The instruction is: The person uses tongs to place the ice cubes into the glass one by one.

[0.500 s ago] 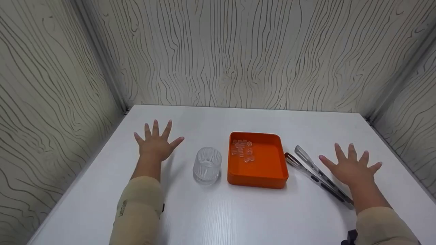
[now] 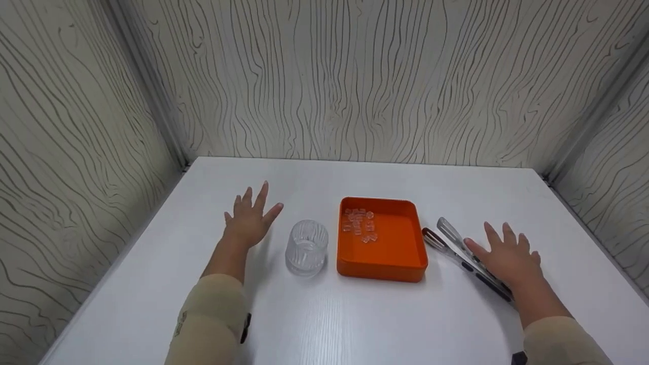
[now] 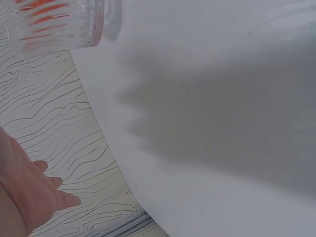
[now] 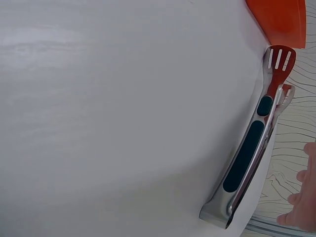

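Observation:
My left hand (image 2: 248, 223) hovers with spread fingers to the left of a clear ribbed glass (image 2: 307, 248), touching nothing. The glass stands upright and also shows in the left wrist view. Beside it sits a square orange tray (image 2: 383, 271) with several small clear pieces like ice cubes (image 2: 357, 223) in its left part. Metal tongs (image 4: 244, 150) with dark grip pads lie on the table, right of the tray, their tips parted. Over their handle end is my right hand (image 2: 509, 258), fingers extended, hiding part of them; I see no grip on the tongs.
A white table (image 2: 314, 324) carries everything. Wood-grain patterned panels (image 2: 329, 81) rise behind it and at both sides. Shadows of the arms fall on the tabletop.
Both hands have moved inward: the left toward the glass, the right leftward over the tongs' handle. Their fingers are less widely splayed. The glass, tray and tongs stay put.

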{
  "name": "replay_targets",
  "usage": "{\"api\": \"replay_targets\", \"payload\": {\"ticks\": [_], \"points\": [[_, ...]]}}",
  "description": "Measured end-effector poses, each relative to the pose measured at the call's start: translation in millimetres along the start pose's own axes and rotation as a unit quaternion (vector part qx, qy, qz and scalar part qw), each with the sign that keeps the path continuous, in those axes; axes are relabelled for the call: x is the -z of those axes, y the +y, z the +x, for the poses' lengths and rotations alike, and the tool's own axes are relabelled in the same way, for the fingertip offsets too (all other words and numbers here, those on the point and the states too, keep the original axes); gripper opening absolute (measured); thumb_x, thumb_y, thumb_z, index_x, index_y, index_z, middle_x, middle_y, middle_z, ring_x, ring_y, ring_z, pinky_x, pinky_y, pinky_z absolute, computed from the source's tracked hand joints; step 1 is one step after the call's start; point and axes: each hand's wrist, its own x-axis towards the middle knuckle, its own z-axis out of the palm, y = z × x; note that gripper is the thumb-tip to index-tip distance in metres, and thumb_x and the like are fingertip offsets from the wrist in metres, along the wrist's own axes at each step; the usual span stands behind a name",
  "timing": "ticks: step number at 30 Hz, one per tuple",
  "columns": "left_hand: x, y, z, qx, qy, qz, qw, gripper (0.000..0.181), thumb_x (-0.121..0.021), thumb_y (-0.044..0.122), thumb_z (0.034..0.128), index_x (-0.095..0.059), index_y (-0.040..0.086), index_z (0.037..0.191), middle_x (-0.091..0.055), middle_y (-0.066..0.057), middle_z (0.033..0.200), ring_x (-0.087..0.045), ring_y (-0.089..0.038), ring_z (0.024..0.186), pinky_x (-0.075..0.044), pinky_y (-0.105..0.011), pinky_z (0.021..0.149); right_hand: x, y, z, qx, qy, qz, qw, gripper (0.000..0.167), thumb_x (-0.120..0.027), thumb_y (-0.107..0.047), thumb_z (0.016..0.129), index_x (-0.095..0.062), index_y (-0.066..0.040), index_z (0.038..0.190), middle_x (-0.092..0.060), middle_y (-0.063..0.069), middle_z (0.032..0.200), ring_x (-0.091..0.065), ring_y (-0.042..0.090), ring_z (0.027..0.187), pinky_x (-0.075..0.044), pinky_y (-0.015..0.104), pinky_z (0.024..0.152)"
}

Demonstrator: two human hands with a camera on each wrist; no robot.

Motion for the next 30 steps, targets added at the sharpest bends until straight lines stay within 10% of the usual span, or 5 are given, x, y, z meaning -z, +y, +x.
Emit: {"api": "replay_targets", "payload": {"ticks": [18,24,30], "points": [[-43.9,12.3,-15.7,-0.063,-0.07,-0.245,0.9649,0.08,-0.03,0.072,0.0839,-0.012,0.026,0.147,-0.019,-0.006,0.151,-0.013,-0.029,0.138,-0.012,-0.056,0.108,-27.2,-6.2,-12.3,0.008,-0.063,0.03,0.9975,0.098,-0.026,-0.077,0.08,-0.013,-0.004,0.144,-0.002,0.035,0.142,-0.009,0.059,0.122,-0.018,0.074,0.089],[-54.2,16.9,-20.6,-0.074,-0.097,-0.272,0.9546,0.083,-0.055,0.059,0.0812,-0.013,0.028,0.146,-0.025,-0.003,0.149,-0.017,-0.028,0.137,-0.015,-0.056,0.107,-35.0,-1.1,-16.7,0.016,-0.06,0.019,0.9979,0.096,-0.034,-0.074,0.081,-0.015,-0.004,0.144,-0.005,0.035,0.141,-0.013,0.059,0.12,-0.024,0.074,0.087],[-64.3,19.1,-19.7,-0.077,-0.089,-0.247,0.9618,0.108,-0.081,0.044,0.0623,-0.012,0.035,0.145,-0.023,-0.001,0.15,-0.022,-0.026,0.136,-0.021,-0.052,0.107,-39.1,4.3,-20.1,0.026,-0.038,0.026,0.9986,0.091,-0.048,-0.064,0.083,-0.019,-0.002,0.142,-0.01,0.036,0.139,-0.017,0.059,0.119,-0.028,0.072,0.085]]}}
